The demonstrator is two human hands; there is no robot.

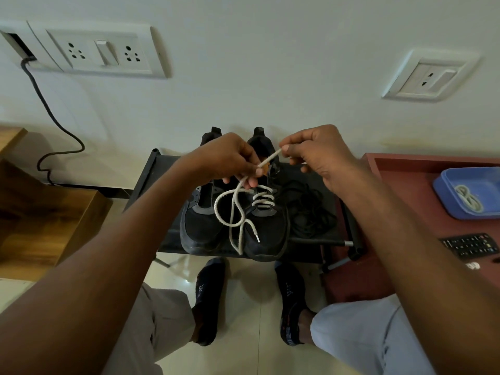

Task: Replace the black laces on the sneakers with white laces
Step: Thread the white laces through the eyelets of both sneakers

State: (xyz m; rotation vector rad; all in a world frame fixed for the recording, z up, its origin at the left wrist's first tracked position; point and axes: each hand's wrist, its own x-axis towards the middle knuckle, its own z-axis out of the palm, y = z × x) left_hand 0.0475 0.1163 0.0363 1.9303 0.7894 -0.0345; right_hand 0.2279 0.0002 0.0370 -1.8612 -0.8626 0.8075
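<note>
Two black sneakers stand side by side on a small black table (167,239), toes toward me. The right sneaker (270,228) has a white lace (234,209) threaded through its lower eyelets. The left sneaker (203,226) shows no lace. My left hand (230,158) pinches the white lace above the shoes, and loose loops hang down from it over the toes. My right hand (316,152) pinches the same lace's upper stretch just to the right. A heap of black laces (311,209) lies on the table beside the right sneaker.
A red-brown table (405,190) at the right carries a blue tray (443,190) with another white lace (469,198) in it and a black remote (470,244). A wooden cabinet (40,217) stands at the left. My socked feet (211,299) rest on the tiled floor below the black table.
</note>
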